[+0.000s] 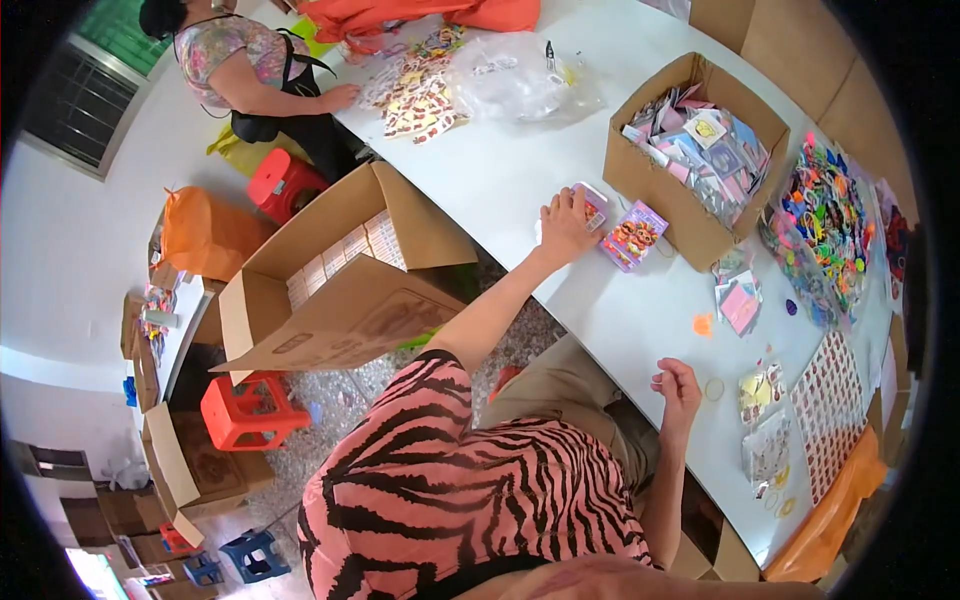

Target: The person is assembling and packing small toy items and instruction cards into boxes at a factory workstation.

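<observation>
My left hand point(568, 232) reaches over the table with its fingers closed around a small purple printed box point(592, 208); part of that box is hidden under the hand. Right beside it on the tabletop lies a second purple box point(635, 237) with cartoon pictures. My right hand point(680, 390) is over the near table edge, fingers loosely curled and a little apart, with nothing visible in them. A thin rubber band point(713, 389) lies just right of it.
On the white table point(520, 185) stand a carton of small cards point(710, 150) and a bag of colourful trinkets point(825, 225). A sticker sheet point(829, 415) lies at right. An open carton of packed boxes point(345, 262) stands left. Another person point(245, 65) handles stickers at the far side.
</observation>
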`<state>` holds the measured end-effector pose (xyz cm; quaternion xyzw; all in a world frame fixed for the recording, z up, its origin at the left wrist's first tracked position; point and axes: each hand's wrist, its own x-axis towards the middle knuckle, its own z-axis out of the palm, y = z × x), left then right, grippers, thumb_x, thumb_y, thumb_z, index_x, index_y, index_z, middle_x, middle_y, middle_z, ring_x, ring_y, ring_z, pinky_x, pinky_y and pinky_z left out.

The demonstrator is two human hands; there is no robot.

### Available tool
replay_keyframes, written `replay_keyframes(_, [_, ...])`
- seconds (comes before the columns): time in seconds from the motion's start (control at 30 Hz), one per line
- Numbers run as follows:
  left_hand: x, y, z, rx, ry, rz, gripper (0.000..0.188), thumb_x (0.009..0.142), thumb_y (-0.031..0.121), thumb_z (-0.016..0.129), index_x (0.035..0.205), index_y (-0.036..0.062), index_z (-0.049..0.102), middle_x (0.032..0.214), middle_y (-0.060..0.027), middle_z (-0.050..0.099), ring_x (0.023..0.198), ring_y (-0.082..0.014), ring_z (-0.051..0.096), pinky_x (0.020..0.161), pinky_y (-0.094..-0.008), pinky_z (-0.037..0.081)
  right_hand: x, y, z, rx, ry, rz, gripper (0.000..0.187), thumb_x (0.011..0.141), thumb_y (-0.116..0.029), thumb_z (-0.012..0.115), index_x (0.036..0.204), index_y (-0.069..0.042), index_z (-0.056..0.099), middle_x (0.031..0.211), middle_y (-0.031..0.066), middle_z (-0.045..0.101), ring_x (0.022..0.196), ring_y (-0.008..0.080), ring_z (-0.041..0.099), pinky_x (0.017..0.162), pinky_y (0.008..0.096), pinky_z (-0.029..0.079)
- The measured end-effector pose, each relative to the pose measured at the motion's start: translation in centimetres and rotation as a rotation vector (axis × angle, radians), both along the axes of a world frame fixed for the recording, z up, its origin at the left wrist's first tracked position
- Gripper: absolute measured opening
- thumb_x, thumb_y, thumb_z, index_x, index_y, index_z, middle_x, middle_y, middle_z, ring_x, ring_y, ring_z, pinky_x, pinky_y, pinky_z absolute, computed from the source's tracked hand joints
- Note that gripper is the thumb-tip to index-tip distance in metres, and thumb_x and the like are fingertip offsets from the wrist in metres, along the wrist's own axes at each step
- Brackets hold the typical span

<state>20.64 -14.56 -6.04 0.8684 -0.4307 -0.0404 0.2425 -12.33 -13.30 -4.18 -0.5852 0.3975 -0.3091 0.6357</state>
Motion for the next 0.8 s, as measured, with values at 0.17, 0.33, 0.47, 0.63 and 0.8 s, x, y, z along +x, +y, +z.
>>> replay_keyframes(0.17, [0.1, -0.2, -0.5, -0.017, -0.044, 0.001, 0.084, 0.065, 0.033, 0.077, 0.132, 0.0068, 0.033, 0.123, -0.0165, 0.044, 0.117, -0.0352, 0.045, 0.093, -0.0519, 0.037, -0.7, 0.1, -0.3, -0.006, -0.011, 0.005, 0.015, 0.090, -0.005, 0.051, 0.102, 0.000, 0.061, 0.095, 0.0039, 0.062, 0.077, 0.0106, 0.057, 0.069, 0.0249, 0.049])
replay_keyframes(0.33, [0.2, 0.2, -0.4, 0.028, -0.061, -0.037, 0.083, 0.064, 0.032, 0.077, 0.130, 0.0051, 0.035, 0.120, -0.0162, 0.046, 0.115, -0.0352, 0.046, 0.091, -0.0527, 0.038, -0.9, 0.4, -0.7, 0.014, -0.014, 0.006, 0.016, 0.090, -0.004, 0.052, 0.102, 0.000, 0.061, 0.094, 0.0040, 0.062, 0.075, 0.0105, 0.057, 0.068, 0.0247, 0.048])
replay_keyframes(0.47, [0.7, 0.4, -0.7, 0.016, -0.075, -0.048, 0.082, 0.064, 0.031, 0.077, 0.129, 0.0043, 0.035, 0.120, -0.0165, 0.046, 0.114, -0.0358, 0.047, 0.090, -0.0526, 0.039, -0.6, 0.7, -0.4, 0.014, -0.016, 0.010, 0.016, 0.090, -0.005, 0.052, 0.102, 0.000, 0.061, 0.093, 0.0039, 0.062, 0.074, 0.0103, 0.057, 0.068, 0.0249, 0.048])
replay_keyframes(0.63, [1.5, 0.7, -1.1, -0.081, -0.074, -0.056, 0.084, 0.064, 0.031, 0.077, 0.132, 0.0034, 0.035, 0.119, -0.0169, 0.048, 0.111, -0.0356, 0.049, 0.090, -0.0476, 0.041, -0.6, 0.7, -0.8, 0.005, -0.016, 0.034, 0.016, 0.090, -0.005, 0.052, 0.102, 0.000, 0.060, 0.091, 0.0039, 0.063, 0.074, 0.0105, 0.057, 0.068, 0.0254, 0.048])
replay_keyframes(0.8, [0.9, 1.9, 2.8, -0.289, 0.105, 0.024, 0.091, 0.065, 0.035, 0.078, 0.137, 0.0036, 0.032, 0.121, -0.0172, 0.051, 0.110, -0.0341, 0.052, 0.092, -0.0427, 0.044, -0.8, 0.5, -0.7, 0.013, -0.023, 0.022, 0.015, 0.090, -0.006, 0.052, 0.102, 0.000, 0.060, 0.091, 0.0042, 0.062, 0.074, 0.0105, 0.057, 0.068, 0.0253, 0.049])
